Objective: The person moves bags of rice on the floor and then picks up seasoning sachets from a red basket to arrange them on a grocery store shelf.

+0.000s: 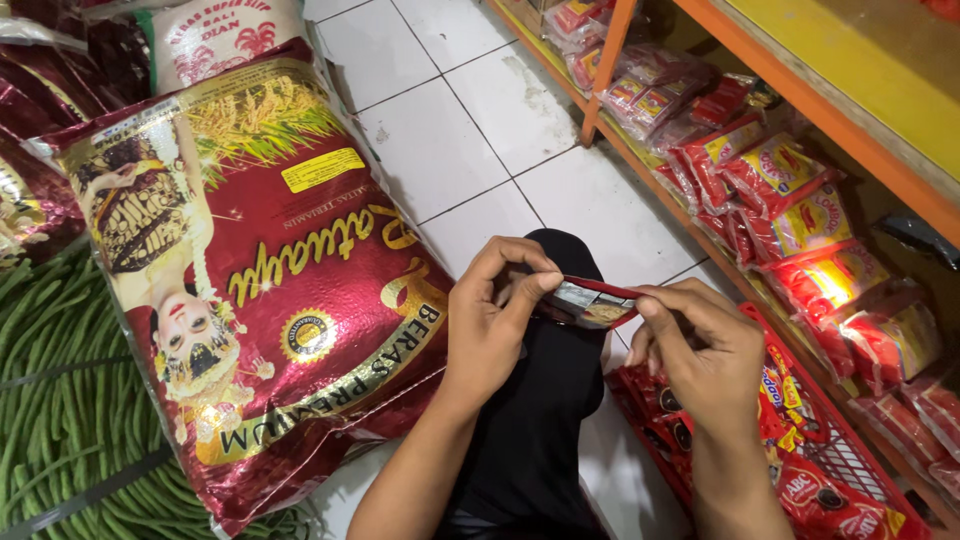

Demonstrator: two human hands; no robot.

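A small red sachet packet [592,299] is held flat over my black-clad knee [548,400]. My left hand [490,320] pinches its left end between thumb and fingers. My right hand [700,350] grips its right end. Just below my right hand stands a red wire basket [862,450] with several red sachets in it.
A big red rice sack [270,290] lies on the white tiled floor [470,120] to my left, over a bed of green long beans [60,400]. On the right an orange and yellow shelf [850,100] holds several red snack packets [790,200] on its low tier.
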